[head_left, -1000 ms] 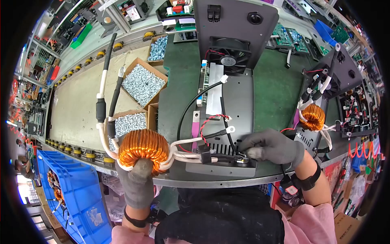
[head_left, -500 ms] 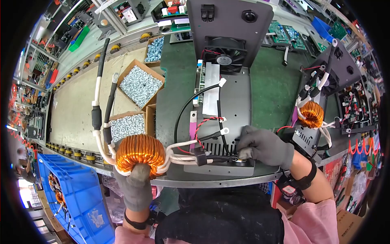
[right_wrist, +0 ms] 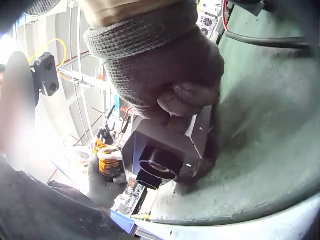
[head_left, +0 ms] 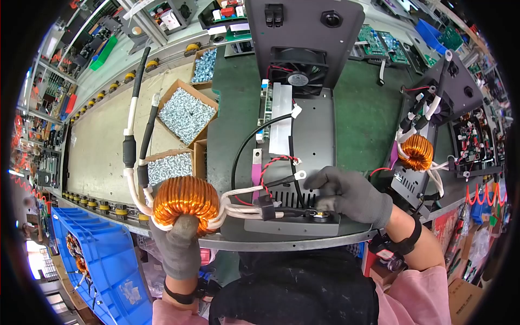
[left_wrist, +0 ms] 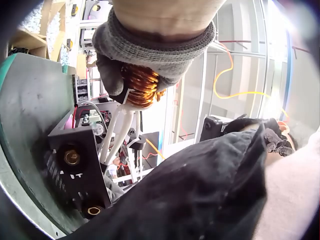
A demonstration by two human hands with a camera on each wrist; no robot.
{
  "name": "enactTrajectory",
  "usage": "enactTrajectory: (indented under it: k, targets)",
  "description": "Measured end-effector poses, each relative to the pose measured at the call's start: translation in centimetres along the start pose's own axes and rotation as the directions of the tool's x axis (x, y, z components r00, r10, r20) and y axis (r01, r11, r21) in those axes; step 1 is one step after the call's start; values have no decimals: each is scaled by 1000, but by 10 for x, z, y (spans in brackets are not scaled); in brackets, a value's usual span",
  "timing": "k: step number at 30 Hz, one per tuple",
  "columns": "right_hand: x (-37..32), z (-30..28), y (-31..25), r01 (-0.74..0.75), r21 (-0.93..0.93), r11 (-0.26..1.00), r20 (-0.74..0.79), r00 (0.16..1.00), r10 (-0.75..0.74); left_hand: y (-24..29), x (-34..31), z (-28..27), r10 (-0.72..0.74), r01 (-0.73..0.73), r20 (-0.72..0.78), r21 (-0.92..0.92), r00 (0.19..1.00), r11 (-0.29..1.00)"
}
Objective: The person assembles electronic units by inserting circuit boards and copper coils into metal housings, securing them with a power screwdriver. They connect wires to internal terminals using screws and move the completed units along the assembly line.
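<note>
My gloved left hand (head_left: 179, 249) holds a copper-wound toroidal coil (head_left: 186, 203) from below, the thumb pushed into its centre hole. Several white cables leave the coil; one pair stands up at the left, and others run right through a black ferrite block (head_left: 266, 207). A cable with black sleeving (head_left: 295, 211) reaches a round terminal (head_left: 319, 214) at the front of the metal chassis (head_left: 311, 127). There my gloved right hand (head_left: 355, 197) pinches the terminal, its index finger bent above. The fingertips' exact grip is hidden. A ring lug (head_left: 300, 175) sticks up free beside that hand.
Boxes of screws (head_left: 187, 114) stand left of the chassis. Its tall end panel (head_left: 303, 32) carries a fan (head_left: 298, 78). A second chassis with a coil (head_left: 416, 153) stands at the right. Below the bench edge (head_left: 260, 245), a blue crate (head_left: 103, 265) sits at the left.
The right hand stays at the terminal while its fingers shift slightly, the index reaching further left. The left hand keeps hold of the coil. The whole head view has drifted a little.
</note>
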State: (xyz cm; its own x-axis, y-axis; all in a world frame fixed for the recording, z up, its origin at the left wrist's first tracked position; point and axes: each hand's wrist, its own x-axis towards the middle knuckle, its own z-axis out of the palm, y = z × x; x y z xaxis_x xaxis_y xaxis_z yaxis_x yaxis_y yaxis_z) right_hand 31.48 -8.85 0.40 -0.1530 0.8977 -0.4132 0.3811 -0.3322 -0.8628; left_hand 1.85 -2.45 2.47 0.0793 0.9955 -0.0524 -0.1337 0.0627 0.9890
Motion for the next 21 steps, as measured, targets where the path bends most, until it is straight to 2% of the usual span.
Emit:
enactTrajectory:
  k: [4,5,6,7,8,9,13,15,16,18,19,21]
  targets:
    - [3,-2,11,-33,92,995,12,999,32,1,-1,-1,12,-12,2,35,1000,999]
    - [6,1,25,177,3,984,25,984,-177,1,-1,-2,12,-13,9,41,1000,999]
    - [8,2,27,380,-82,921,55,925,-376,2,-1,-2,12,-12,8,41,1000,999]
    - [7,3,24,380,-82,921,55,925,-376,2,-1,-1,20,-21,14,45,1000,999]
    - [6,3,16,204,-235,950,56,979,-197,3,-1,-1,29,-30,21,46,999,998]
    - [5,2,7,21,-380,925,27,1000,-12,4,0,0,31,-32,21,45,999,998]
    - [2,-1,-5,-29,-408,912,-50,999,9,7,1,1,16,-19,32,68,999,997]
    - [-2,-7,1,64,-204,977,46,997,-55,6,-1,1,8,-10,25,59,1000,998]
    - [-1,-6,0,64,-205,977,46,997,-56,5,-1,2,5,-8,43,55,999,998]
    - [3,-1,-2,-109,-409,906,-137,989,58,4,-1,3,7,-10,58,51,998,999]
    - [2,-2,4,-105,-411,905,-132,990,55,4,-2,3,19,-23,73,55,997,998]
    - [-3,-5,23,255,-306,917,-55,957,-285,4,-3,5,26,-31,85,64,996,997]
